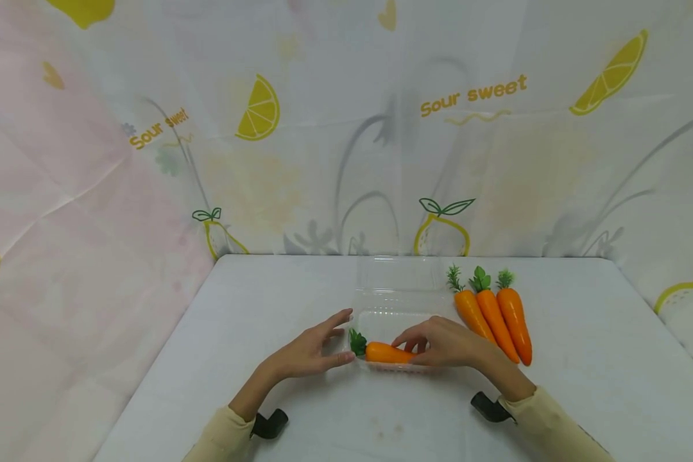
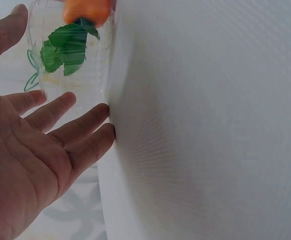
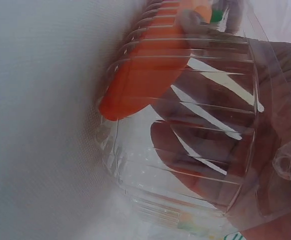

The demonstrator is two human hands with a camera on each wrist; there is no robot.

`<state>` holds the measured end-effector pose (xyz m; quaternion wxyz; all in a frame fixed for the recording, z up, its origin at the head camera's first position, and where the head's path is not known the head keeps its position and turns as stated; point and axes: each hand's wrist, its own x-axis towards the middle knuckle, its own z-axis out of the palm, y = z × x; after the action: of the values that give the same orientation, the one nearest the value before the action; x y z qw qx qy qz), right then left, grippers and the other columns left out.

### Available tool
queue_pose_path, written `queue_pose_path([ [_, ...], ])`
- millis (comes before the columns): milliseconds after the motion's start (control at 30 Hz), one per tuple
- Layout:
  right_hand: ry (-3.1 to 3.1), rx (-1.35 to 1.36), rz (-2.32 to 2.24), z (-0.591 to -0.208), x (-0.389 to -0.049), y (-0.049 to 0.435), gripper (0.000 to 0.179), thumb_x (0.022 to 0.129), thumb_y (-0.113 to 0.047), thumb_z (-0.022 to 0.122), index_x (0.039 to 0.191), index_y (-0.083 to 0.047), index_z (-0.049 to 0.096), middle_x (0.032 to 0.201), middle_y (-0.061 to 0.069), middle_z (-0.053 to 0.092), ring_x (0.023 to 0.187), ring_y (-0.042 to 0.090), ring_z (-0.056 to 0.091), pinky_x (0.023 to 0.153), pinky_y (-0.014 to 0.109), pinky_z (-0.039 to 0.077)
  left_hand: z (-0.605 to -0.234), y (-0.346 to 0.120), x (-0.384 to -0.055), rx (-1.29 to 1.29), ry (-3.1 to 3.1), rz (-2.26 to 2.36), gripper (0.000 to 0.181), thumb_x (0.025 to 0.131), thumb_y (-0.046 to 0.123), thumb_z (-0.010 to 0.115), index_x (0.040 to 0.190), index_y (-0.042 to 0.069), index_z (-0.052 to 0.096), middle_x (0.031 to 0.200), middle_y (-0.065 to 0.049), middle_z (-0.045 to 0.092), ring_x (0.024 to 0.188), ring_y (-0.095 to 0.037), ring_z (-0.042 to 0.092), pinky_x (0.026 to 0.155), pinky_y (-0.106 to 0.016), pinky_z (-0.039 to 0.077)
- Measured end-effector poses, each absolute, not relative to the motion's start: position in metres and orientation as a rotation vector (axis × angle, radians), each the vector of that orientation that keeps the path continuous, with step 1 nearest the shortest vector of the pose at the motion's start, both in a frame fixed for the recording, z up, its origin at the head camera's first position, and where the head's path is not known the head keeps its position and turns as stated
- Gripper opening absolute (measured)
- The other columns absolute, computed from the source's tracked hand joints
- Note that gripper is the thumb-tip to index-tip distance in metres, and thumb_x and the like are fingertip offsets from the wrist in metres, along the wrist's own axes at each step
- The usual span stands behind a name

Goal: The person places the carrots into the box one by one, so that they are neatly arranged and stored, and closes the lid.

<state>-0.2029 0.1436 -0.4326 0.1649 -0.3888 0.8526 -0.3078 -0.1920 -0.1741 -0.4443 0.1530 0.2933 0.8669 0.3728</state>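
A clear plastic clamshell box (image 1: pixel 384 324) stands on the table with its lid (image 1: pixel 401 276) folded back. Inside, along the near side, lies an orange carrot (image 1: pixel 385 353) with green leaves (image 2: pixel 68 47) at its left end. My right hand (image 1: pixel 447 343) reaches into the box and grips the carrot toward its narrow end, thumb on the near side and fingers on the far side. Through the ribbed clear wall, the right wrist view shows the carrot's tip (image 3: pixel 120 102). My left hand (image 1: pixel 314 350) is spread at the box's left end, fingers apart, fingertips right by the wall.
Three more carrots (image 1: pixel 489 317) with green tops lie side by side, right of the box. The white table (image 1: pixel 219 321) meets a hanging cloth (image 1: pixel 323 173) printed with lemons at its back edge. A black wrist camera mount (image 1: pixel 270 423) sits below the left wrist.
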Motion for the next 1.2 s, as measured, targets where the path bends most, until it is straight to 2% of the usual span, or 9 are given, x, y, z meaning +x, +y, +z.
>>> queue_pose_path([
  [200,2.438,-1.087,-0.881,-0.429,-0.203,0.147,0.031,0.089,-0.020,0.075,0.119,-0.016,0.071,0.099,-0.010,0.071,0.083,0.003,0.063,0.076,0.023,0.053,-0.443,-0.175,-0.192,0.843,2.491,1.054,0.084,0.094,0.048,0.063,0.158,0.017,0.020,0.157,-0.004,0.034,0.133,-0.024,0.047,0.107,-0.046,0.040],
  [400,2.425,-1.045,-0.957,-0.422,-0.204,0.156,0.037,0.090,-0.026,0.075,0.122,-0.009,0.069,0.102,0.001,0.072,0.084,0.006,0.064,0.071,0.024,0.054,-0.443,-0.175,-0.192,0.850,2.490,1.061,0.084,0.094,0.048,0.064,0.158,0.017,0.020,0.157,-0.004,0.034,0.134,-0.025,0.047,0.107,-0.047,0.040],
  [533,2.439,-1.038,-0.974,-0.417,-0.205,0.163,0.038,0.091,-0.028,0.073,0.123,-0.008,0.068,0.104,0.005,0.071,0.086,0.006,0.064,0.073,0.024,0.055,-0.444,-0.175,-0.192,0.853,2.486,1.070,0.084,0.094,0.048,0.064,0.158,0.016,0.020,0.157,-0.005,0.034,0.134,-0.025,0.047,0.107,-0.047,0.040],
  [667,2.490,-1.063,-1.000,-0.415,-0.205,0.171,0.038,0.092,-0.031,0.072,0.121,-0.008,0.068,0.101,-0.001,0.071,0.085,0.005,0.063,0.074,0.025,0.055,-0.445,-0.175,-0.192,0.855,2.483,1.076,0.084,0.094,0.048,0.064,0.158,0.016,0.020,0.157,-0.006,0.034,0.134,-0.025,0.047,0.107,-0.047,0.039],
  [800,2.503,-1.117,-1.099,-0.412,-0.202,0.179,0.033,0.092,-0.027,0.072,0.119,-0.008,0.069,0.096,-0.008,0.071,0.083,0.006,0.065,0.073,0.027,0.056,-0.445,-0.175,-0.192,0.859,2.481,1.082,0.084,0.094,0.048,0.063,0.158,0.016,0.020,0.157,-0.007,0.035,0.134,-0.026,0.047,0.107,-0.047,0.039],
  [1200,2.750,-1.071,-1.175,-0.408,-0.198,0.202,0.025,0.088,-0.023,0.076,0.111,-0.012,0.073,0.088,-0.013,0.070,0.078,0.004,0.064,0.068,0.026,0.056,-0.444,-0.176,-0.191,0.860,2.481,1.074,0.084,0.094,0.047,0.064,0.158,0.017,0.020,0.157,-0.007,0.034,0.134,-0.026,0.046,0.108,-0.046,0.038],
])
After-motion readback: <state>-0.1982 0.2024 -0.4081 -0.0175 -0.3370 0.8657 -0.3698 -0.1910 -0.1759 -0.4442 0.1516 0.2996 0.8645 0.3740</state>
